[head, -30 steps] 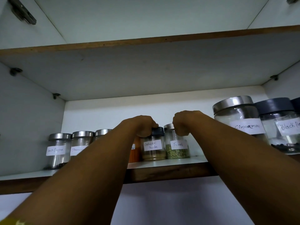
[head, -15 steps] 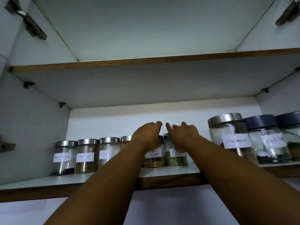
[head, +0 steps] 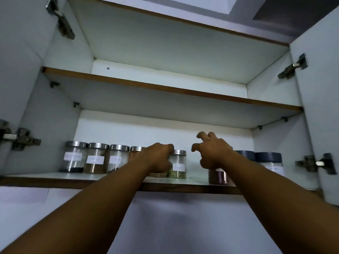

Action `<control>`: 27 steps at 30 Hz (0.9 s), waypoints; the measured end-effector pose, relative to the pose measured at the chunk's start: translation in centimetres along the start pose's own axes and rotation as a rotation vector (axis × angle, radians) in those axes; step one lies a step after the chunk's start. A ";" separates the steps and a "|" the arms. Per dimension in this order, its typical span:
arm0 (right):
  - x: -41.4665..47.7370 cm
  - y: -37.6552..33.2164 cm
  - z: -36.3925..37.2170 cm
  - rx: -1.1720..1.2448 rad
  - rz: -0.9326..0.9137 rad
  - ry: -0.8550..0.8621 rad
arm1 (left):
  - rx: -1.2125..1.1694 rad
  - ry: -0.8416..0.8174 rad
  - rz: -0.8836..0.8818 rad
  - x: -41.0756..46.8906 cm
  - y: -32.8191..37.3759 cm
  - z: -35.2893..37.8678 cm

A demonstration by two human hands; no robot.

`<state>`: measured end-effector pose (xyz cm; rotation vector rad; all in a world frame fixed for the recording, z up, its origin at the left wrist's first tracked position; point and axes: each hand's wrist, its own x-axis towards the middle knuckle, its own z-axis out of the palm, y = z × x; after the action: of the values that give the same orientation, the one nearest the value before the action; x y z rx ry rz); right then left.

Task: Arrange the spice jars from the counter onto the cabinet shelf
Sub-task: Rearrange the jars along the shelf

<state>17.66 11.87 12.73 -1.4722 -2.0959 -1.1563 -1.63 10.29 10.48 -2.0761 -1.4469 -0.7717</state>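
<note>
On the lower cabinet shelf (head: 110,183) stands a row of labelled glass spice jars. My left hand (head: 159,158) is curled round the coriander jar (head: 158,174); only the jar's base shows under the hand. Touching that hand on the right is the steel-lidded fennel jar (head: 177,165) with green contents. My right hand (head: 212,153) hovers with spread, clawed fingers and holds nothing. It is just above and in front of the large cinnamon jar (head: 219,177), whose lid it hides.
Steel-lidded jars (head: 96,159) fill the shelf's left part. Two dark-lidded jars (head: 268,160) stand at the right end. The upper shelf (head: 165,88) runs above. Open doors with metal hinges (head: 315,164) flank both sides.
The view has tilted upward. My right hand left the fennel jar and moved right toward the cinnamon jar with its fingers spread. My left hand curled onto the coriander jar.
</note>
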 end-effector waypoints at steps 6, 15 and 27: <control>-5.7 3.4 -2.4 0.013 0.107 -0.079 | -0.098 -0.125 0.015 -1.0 3.3 -2.0; -10.2 9.2 -3.1 0.073 0.181 -0.126 | -0.094 -0.105 -0.053 -3.3 8.0 -2.7; -9.7 17.1 4.2 0.249 0.039 -0.072 | 0.013 -0.061 -0.138 1.4 17.0 1.4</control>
<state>37.65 11.33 11.03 -1.4487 -2.1575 -0.8045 15.03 6.79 9.13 -2.0223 -1.6379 -0.7555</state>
